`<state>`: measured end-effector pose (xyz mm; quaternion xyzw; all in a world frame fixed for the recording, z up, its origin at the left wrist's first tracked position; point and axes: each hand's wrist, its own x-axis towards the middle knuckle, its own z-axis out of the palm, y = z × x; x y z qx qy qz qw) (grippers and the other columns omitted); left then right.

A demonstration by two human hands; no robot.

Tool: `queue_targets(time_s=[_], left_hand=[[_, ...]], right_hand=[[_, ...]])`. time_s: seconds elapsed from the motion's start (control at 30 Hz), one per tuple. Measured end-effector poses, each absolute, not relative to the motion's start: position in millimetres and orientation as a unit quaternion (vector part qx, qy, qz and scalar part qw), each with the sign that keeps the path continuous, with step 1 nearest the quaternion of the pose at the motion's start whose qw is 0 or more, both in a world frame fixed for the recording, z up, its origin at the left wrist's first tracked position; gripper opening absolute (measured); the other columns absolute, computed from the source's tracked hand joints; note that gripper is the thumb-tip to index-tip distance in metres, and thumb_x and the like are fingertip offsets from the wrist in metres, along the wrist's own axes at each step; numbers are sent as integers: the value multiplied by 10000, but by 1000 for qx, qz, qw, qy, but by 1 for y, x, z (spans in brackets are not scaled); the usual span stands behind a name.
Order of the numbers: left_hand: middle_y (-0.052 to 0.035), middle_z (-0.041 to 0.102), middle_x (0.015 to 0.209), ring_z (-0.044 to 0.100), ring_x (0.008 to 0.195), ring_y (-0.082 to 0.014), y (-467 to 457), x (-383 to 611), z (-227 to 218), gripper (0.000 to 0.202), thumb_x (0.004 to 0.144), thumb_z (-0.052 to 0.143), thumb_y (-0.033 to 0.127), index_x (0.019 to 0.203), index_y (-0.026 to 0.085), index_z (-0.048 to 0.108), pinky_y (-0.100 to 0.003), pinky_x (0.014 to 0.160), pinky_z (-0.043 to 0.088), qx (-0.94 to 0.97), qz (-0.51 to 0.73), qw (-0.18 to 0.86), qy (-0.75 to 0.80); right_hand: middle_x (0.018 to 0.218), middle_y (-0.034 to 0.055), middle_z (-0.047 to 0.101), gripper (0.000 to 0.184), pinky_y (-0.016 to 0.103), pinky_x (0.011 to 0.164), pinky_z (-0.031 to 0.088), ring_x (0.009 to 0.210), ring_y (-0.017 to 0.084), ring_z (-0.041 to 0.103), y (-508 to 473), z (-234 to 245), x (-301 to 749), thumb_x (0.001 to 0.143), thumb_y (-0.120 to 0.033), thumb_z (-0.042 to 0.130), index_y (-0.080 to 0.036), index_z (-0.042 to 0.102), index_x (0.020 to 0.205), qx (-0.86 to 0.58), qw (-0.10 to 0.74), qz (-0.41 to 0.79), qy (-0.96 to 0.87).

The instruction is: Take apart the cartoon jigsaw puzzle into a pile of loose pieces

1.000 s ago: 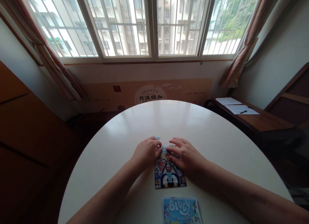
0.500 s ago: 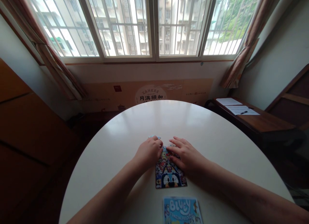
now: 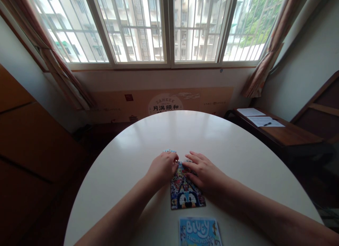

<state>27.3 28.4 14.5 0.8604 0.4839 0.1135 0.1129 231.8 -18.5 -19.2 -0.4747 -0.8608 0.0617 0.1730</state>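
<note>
Head view shows the curled left hand (image 3: 163, 167), its grip unclear, and the loosely spread right hand (image 3: 204, 170) at the far end of a multicoloured rectangular jigsaw (image 3: 185, 188) on the white round table (image 3: 119, 164), seemingly a fitting step calling for careful alignment.

The left hand (image 3: 162, 168) and the right hand (image 3: 203, 168) are both bare, and so are the left forearm (image 3: 119, 207) and the right forearm (image 3: 254, 200) out to the frame's edges. The fingers (image 3: 195, 167) of the right hand look slender, narrowing to rounded tips; the nails are too small to make out. The back of the left hand is smooth and gently rounded, running into a slim wrist. Each forearm is smooth in outline, narrow at the wrist and broader towards the elbow, with soft shading along its lower side. The upper arms lie out of view, so any clothing there cannot be told.
</note>
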Motion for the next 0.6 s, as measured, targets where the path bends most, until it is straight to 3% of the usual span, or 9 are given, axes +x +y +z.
queue_targets(time_s=[0.3,0.6], left_hand=[[-52,762,1066,681,1028,-254,29,25,18,279,847,618,142,1086,225,736,-375,912,520,866,124,122,469],[-45,771,1025,689,1006,-250,33,21,21,179,894,627,185,979,237,776,-355,902,521,862,141,97,476]], right_hand=[[1460,134,521,395,564,1161,346,1402,337,419,-20,-18,231,953,-305,557,-205,625,1329,-474,176,71,-860],[1461,105,521,396,566,1164,333,1398,344,417,-19,-18,232,976,-337,523,-223,615,1344,-476,165,71,-861]])
